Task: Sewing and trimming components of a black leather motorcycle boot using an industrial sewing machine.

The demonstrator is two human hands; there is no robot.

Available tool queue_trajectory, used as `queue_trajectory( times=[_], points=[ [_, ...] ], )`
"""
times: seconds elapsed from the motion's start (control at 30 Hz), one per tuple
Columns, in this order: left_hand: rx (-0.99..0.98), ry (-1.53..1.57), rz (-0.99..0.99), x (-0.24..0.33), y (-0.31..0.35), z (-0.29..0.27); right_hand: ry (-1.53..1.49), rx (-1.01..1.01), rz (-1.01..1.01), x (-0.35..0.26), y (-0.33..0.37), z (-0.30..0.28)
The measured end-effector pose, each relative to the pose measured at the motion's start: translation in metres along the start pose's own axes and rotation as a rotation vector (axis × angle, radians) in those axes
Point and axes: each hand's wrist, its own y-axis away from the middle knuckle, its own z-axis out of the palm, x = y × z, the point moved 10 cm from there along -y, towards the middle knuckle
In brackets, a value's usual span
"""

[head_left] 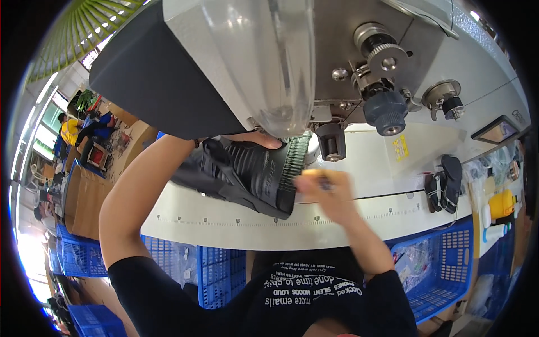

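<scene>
A black sewn piece [247,174] with ribbed panels and raised lettering lies slantwise on the white machine bed, under the sewing machine's head. A strip with dark green, close-set ridges [297,157] runs along its right side. My left hand [261,139] holds the piece at its far edge; the thumb shows on top and the other fingers are mostly hidden. Blurred by motion, my right hand [331,194] is closed just right of the ridged strip. Something small and yellow [321,177] with a dark middle shows at its fingers, too smeared to name.
The sewing machine [342,73] with its knobs overhangs the far side. Dark scissor-like handles [449,182] lie on the bed's right. Blue crates [224,275] stand below the near edge, another blue crate [455,264] at the right. A yellow bottle [501,204] stands far right. People work at the far left.
</scene>
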Motion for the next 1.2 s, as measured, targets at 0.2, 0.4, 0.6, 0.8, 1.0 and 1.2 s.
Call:
queue_trajectory(
  times=[0.2,0.4,0.6,0.8,1.0,1.2],
  points=[
    [-0.11,0.22,-0.032,0.001,0.005,0.016,-0.035,1.266,-0.414,-0.057,0.132,-0.324],
    [-0.142,0.261,0.069,0.003,-0.009,0.018,0.11,1.163,-0.393,-0.122,0.129,-0.51],
    [0.022,0.037,0.167,0.035,0.016,-0.003,-0.269,1.001,-0.47,-0.083,0.096,-0.619],
    [0.049,-0.126,0.275,0.054,0.009,-0.012,1.255,1.18,0.004,-0.177,0.106,-0.703],
    [0.123,-0.095,0.335,0.03,0.001,-0.024,0.791,0.925,-0.344,-0.194,0.104,-0.722],
    [0.194,-0.154,0.396,0.053,0.01,-0.029,0.069,1.097,-0.303,-0.13,0.11,-0.701]
  ],
)
